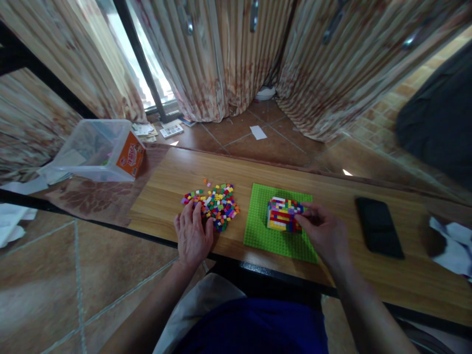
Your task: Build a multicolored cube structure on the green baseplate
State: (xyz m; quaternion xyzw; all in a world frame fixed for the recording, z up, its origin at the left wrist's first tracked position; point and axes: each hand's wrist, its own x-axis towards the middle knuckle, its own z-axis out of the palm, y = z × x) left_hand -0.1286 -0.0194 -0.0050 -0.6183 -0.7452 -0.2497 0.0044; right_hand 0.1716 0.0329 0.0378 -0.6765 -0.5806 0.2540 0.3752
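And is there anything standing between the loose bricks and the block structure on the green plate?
Nothing visible: only tabletop and green plate separate the loose bricks from the block structure; the right hand is at its right end.

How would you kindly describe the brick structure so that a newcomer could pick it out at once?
Find the long wooden table, then the bright green studded baseplate on it. The brick structure stands there, multicoloured, with the right hand at its side. Unlike the loose bricks by the left hand, its bricks form one solid-looking block.
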